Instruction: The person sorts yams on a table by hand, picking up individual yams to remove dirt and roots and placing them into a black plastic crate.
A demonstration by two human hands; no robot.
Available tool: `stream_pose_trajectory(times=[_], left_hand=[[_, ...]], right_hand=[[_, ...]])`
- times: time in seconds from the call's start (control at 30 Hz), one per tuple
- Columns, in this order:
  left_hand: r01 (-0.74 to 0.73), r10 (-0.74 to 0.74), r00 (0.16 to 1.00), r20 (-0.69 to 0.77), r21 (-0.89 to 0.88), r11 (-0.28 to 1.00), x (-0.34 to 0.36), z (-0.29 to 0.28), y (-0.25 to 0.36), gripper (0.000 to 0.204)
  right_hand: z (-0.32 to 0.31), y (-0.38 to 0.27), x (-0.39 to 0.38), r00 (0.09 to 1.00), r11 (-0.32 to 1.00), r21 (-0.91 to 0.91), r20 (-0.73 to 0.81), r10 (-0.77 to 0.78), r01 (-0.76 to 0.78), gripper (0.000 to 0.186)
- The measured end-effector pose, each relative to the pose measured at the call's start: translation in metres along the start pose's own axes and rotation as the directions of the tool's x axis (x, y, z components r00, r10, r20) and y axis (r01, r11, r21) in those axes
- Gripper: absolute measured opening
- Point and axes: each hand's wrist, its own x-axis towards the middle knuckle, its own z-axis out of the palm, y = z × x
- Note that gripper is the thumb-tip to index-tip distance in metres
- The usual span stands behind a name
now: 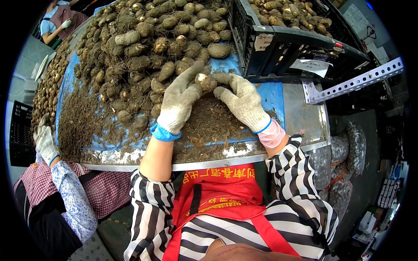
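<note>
A small brown taro corm [206,82] with a pale cut end sits between my two hands, above the near part of the table. My left hand [182,98], in a dirty white knit glove over a blue cuff, closes on its left side. My right hand [242,99], gloved alike over a pink cuff, pinches its right side with thumb and fingers. Just beyond and to the left rises a large heap of hairy, soil-covered taro [143,54]. Loose roots and dirt [213,119] lie below my hands.
A black crate [300,48] of taro stands at the back right, beside a perforated metal bar [357,80]. On the left, a co-worker's gloved hand [45,138] touches smaller taro; another person [65,21] is far left. Filled sacks [344,161] stand right of the metal-edged table [311,122].
</note>
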Motion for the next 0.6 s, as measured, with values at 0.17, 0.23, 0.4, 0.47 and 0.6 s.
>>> stream_pose_trajectory(times=[0.17,0.23,0.4,0.47,0.6], left_hand=[[0.026,-0.026,1.0,0.003,0.038,0.999,0.0,-0.002,-0.004,0.056],[0.041,-0.037,0.999,-0.028,0.167,0.985,-0.001,0.003,0.003,0.054],[-0.041,0.058,0.998,-0.036,0.355,0.934,-0.004,0.005,-0.001,0.048],[-0.159,0.168,0.986,0.008,0.376,0.913,-0.003,-0.002,-0.015,0.046],[-0.15,0.148,0.989,0.031,0.335,0.93,-0.005,-0.001,-0.01,0.046]], right_hand=[[0.002,0.006,0.001,1.0,0.991,0.131,-0.018,0.009,-0.006,0.034],[0.001,0.007,0.001,1.0,0.995,0.096,-0.022,0.018,-0.016,0.035],[0.0,0.004,0.001,0.998,0.998,-0.011,-0.006,0.065,-0.065,0.039],[-0.002,0.002,0.002,0.996,0.994,0.069,0.016,0.087,-0.088,0.04],[-0.005,-0.004,0.004,0.983,0.976,0.128,0.07,0.167,-0.175,0.04]])
